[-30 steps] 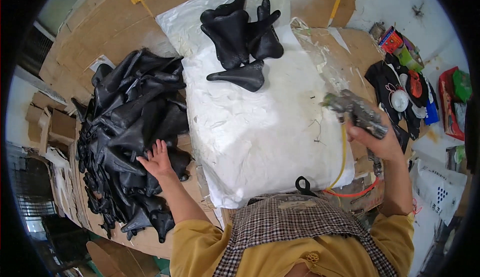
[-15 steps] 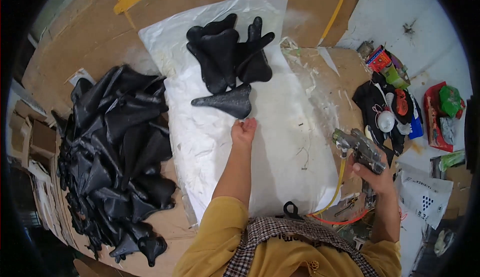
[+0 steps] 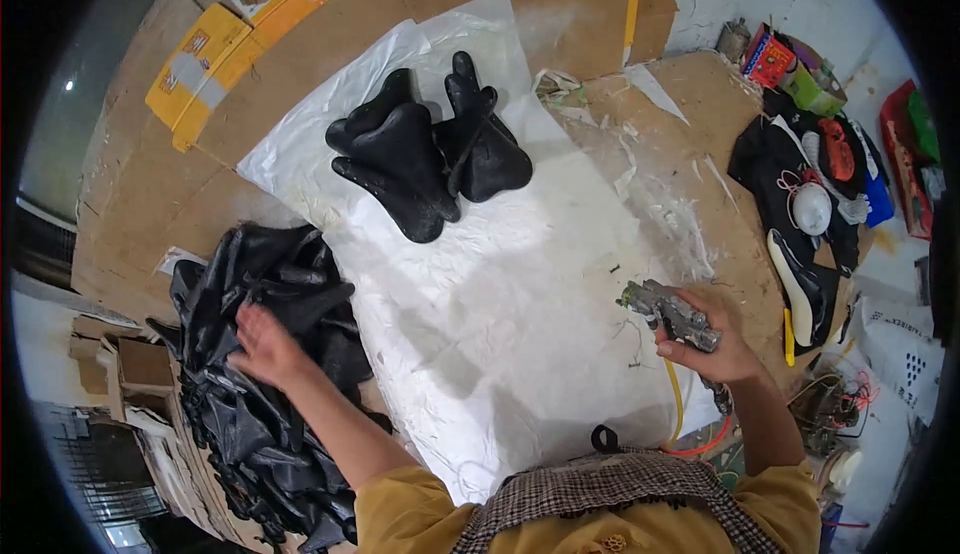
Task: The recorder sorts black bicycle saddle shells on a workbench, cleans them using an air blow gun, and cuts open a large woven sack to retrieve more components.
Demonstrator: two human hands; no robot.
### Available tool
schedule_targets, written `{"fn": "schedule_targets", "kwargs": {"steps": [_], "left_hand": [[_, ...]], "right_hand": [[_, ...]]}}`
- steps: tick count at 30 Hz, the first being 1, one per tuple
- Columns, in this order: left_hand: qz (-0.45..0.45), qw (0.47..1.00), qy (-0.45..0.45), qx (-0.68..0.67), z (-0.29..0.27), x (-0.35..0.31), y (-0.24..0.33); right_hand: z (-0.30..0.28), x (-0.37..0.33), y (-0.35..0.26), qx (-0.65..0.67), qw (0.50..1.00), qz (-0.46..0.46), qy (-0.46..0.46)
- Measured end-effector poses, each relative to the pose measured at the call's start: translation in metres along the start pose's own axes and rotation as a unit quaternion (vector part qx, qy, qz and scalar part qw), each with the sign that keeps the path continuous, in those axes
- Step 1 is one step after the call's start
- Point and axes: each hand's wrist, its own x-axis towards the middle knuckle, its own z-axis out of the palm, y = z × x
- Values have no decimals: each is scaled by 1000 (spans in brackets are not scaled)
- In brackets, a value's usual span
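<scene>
Hovering over the black pile (image 3: 250,434), the L hand (image 3: 267,347) is hanging w/ fingers spread, apparently holding nothing; can't tell if it's touching the pcs below. The R hand (image 3: 722,354) is gripping a spray gun (image 3: 682,316), fingers wrapped round its body, w/ a yellow hose (image 3: 680,399) running down beside it. Progress, judging by layout: prob. early. Only a few pcs are lying on the white sheet (image 3: 540,354), in a left cluster (image 3: 395,149) and a right cluster (image 3: 490,164) toward its far end. Most are sitting in the pile, left of the sheet, so far more's remaining; can't tell whether the clustered pcs are finished.
</scene>
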Motion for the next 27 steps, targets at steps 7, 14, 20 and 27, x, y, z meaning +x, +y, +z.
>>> {"fn": "schedule_targets", "kwargs": {"steps": [7,14,20,27], "left_hand": [[142,491,-483,711,-68,-66,-282],[120,540,-470,688,12,-79,-316],[-317,816,-248,416,60,-95,-231],[-423,810,-120,389,-52,-90,-148]], "right_hand": [[0,10,-11,66,998,-7,-12],[-5,-7,-14,76,997,-23,10],[-1,-23,-21,61,993,-96,-43],[26,-47,-55,58,985,-163,-12]]}}
